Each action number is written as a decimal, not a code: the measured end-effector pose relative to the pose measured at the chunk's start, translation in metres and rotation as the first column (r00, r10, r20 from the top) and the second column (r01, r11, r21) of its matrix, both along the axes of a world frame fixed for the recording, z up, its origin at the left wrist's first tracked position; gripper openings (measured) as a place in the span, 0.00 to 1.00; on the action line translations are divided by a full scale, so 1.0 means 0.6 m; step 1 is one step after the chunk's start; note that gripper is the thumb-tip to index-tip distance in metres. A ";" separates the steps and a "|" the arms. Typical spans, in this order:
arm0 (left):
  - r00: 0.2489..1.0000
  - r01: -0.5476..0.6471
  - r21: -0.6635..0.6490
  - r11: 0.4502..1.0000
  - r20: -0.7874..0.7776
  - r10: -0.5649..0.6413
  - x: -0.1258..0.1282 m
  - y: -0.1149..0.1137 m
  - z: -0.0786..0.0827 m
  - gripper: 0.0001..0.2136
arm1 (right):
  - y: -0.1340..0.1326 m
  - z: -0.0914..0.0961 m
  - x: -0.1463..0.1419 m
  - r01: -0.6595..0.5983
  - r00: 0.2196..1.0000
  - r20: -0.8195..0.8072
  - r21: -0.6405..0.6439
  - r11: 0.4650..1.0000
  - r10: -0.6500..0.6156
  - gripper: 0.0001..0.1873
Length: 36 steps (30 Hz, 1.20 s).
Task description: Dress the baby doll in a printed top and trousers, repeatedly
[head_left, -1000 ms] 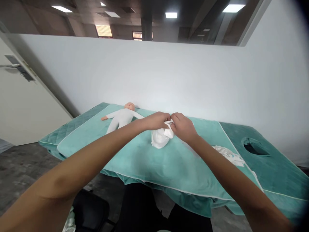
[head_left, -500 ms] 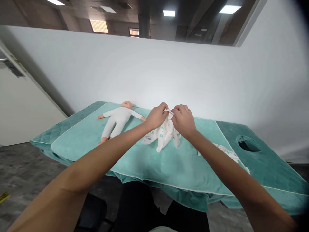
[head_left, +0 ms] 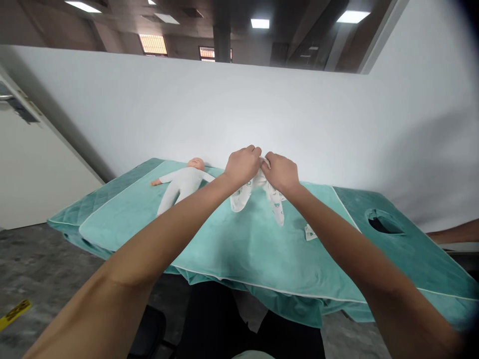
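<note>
- Compared with half a second earlier, both hands had risen slightly toward the wall, the lower parts of the white garment had swung apart, and another person's forearm had entered at the right edge; what it touched could not be told.
- Dial: the garment marked the centre, with twelve o'clock toward the wall.
- The left hand, near ten o'clock, had its fingers curled in on the garment's upper edge.
- The right hand, near two o'clock, pinched the same edge close beside it, thumb toward the left hand; the paired grip probably kept the edge gathered and under control.
- The garment hung from this grip over the bed, two printed ends falling toward seven and five o'clock, presumably because only its top was supported.
- The doll lay on its back at nine o'clock, head toward the wall, apparently set aside to leave the hands room.
- A second printed cloth lay between four and five o'clock, partly hidden by the right forearm, seemingly within easy reach.
</note>
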<state>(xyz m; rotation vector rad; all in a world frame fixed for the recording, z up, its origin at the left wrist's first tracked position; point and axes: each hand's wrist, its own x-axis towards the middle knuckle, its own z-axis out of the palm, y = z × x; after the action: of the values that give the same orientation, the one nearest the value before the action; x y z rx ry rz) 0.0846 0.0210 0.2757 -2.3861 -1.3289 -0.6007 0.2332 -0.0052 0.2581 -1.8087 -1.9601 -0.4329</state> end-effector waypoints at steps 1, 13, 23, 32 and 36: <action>1.000 0.005 -0.005 1.000 0.008 -0.005 0.001 -0.005 0.007 0.12 | 0.005 -0.005 0.002 -0.004 1.000 -0.025 -0.001 1.000 0.004 0.14; 0.988 0.027 -0.050 0.998 -0.148 -0.034 -0.037 0.013 -0.036 0.19 | -0.010 -0.058 0.064 -0.201 0.950 -0.286 -0.242 0.949 0.129 0.12; 1.000 -0.010 -0.232 0.973 0.001 0.011 -0.041 -0.014 -0.043 0.17 | -0.057 -0.143 0.109 0.013 0.987 -0.154 -0.269 0.963 -0.056 0.16; 0.981 0.030 -0.472 0.881 0.181 0.063 -0.148 0.044 -0.094 0.15 | -0.049 -0.187 0.134 0.113 0.942 -0.292 -0.189 0.976 -0.165 0.15; 0.946 0.236 -0.620 0.749 0.322 -0.032 -0.165 0.064 -0.110 0.15 | -0.067 -0.159 0.159 0.053 0.864 -0.484 -0.189 0.981 -0.140 0.14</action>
<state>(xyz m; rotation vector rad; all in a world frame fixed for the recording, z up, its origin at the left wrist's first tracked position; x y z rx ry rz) -0.0143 0.0595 0.2099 -3.0757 -1.7239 -0.6204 0.3283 -0.0451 0.1629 -1.8916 -1.5850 0.1732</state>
